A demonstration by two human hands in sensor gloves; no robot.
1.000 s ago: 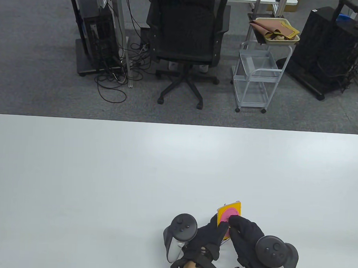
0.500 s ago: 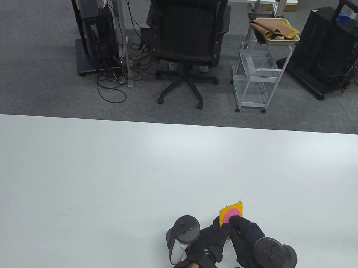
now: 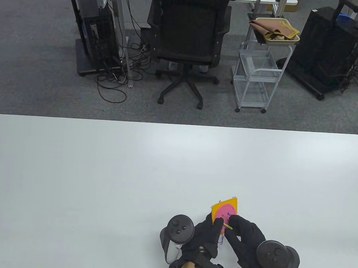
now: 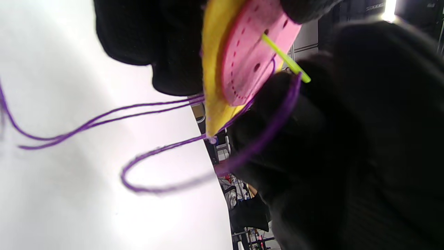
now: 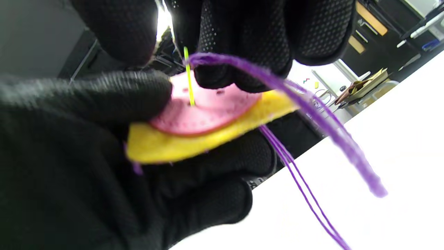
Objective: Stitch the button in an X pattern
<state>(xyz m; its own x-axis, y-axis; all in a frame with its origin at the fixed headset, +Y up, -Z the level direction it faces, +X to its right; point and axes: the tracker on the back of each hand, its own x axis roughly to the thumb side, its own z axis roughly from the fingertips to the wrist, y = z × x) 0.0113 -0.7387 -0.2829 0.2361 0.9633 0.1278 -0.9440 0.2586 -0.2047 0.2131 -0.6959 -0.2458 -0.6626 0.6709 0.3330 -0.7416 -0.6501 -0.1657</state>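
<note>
A yellow felt square (image 3: 231,203) with a big pink button (image 3: 222,212) on it is held above the table near the front edge. My left hand (image 3: 205,235) grips the felt's near edge, thumb on the button in the right wrist view (image 5: 104,93). My right hand (image 3: 243,230) pinches a lime-green needle (image 3: 228,226). The needle (image 5: 188,76) stands in a button hole (image 4: 265,33). Purple thread (image 4: 156,104) runs from the needle's end and hangs in loops under the felt (image 5: 194,146). The button (image 4: 249,62) has several holes.
The white table (image 3: 105,172) spreads wide to the left and behind the hands. Beyond its far edge stand a black office chair (image 3: 187,35), a white wire cart (image 3: 257,75) with a tray of brown cloth, and computer racks.
The felt and button have shifted slightly left and tilted up. The green needle and purple thread now show between my hands; before, my fingers covered them.
</note>
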